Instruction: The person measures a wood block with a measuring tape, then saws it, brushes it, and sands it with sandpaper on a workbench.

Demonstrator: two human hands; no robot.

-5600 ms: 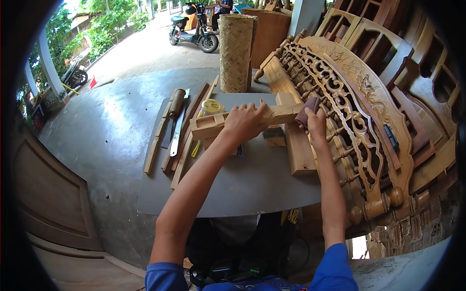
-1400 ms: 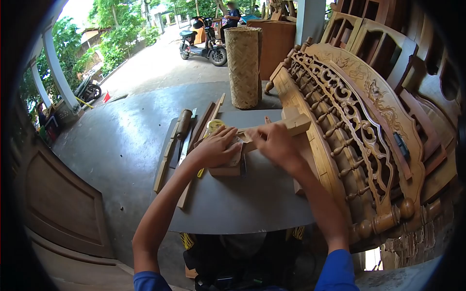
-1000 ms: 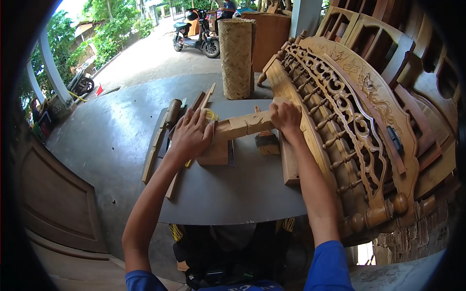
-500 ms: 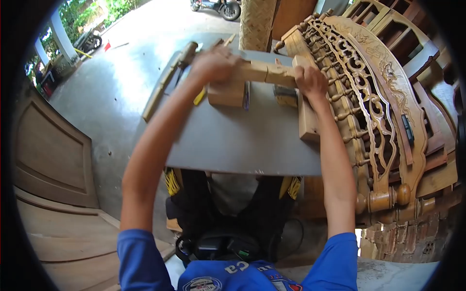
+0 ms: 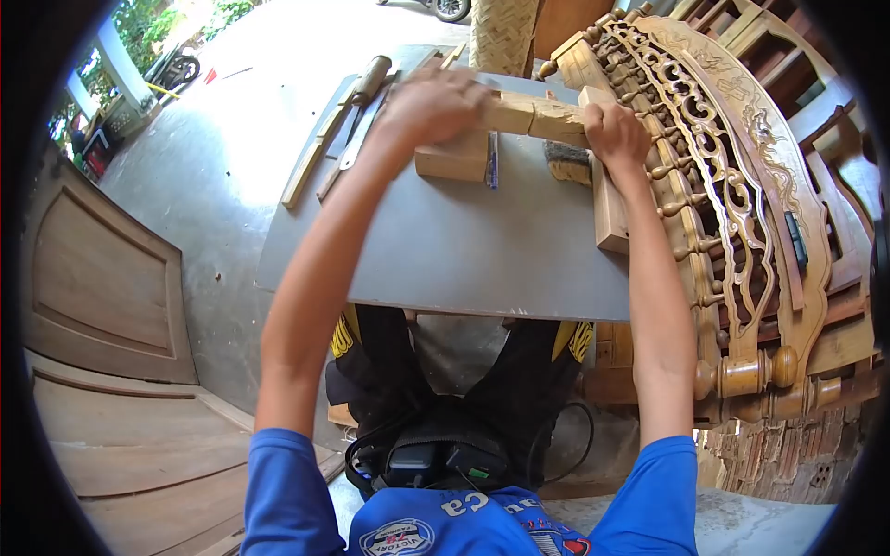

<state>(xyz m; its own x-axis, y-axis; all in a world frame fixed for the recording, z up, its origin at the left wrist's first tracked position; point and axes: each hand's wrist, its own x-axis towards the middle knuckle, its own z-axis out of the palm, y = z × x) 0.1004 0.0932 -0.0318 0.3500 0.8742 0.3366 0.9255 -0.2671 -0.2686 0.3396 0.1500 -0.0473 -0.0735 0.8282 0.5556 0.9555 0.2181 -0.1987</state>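
Observation:
A pale wooden bar (image 5: 538,118) with a cracked or jointed line across it runs over the tabletop to an upright wooden piece (image 5: 609,208). My right hand (image 5: 618,137) is closed round the wood where the two meet. At the bar's other end is my left hand (image 5: 440,104), its fingers smeared by motion and partly hidden. Just below that hand sits a wooden block (image 5: 454,159) with a blue pen-like item (image 5: 492,162) along its side. A dark-faced wood piece (image 5: 568,163) lies beneath the bar near my right hand.
The grey table (image 5: 445,241) holds a long wood strip (image 5: 315,153), a round-handled tool (image 5: 373,80) and a metal blade (image 5: 360,134) at left. Carved wooden furniture (image 5: 714,157) stands close on the right. Wooden panels (image 5: 111,269) lean at the left.
The camera view has shifted a little, moving table and hands rightward and up in the picture. My right hand keeps its hold; my left hand is still blurred at the bar's left end.

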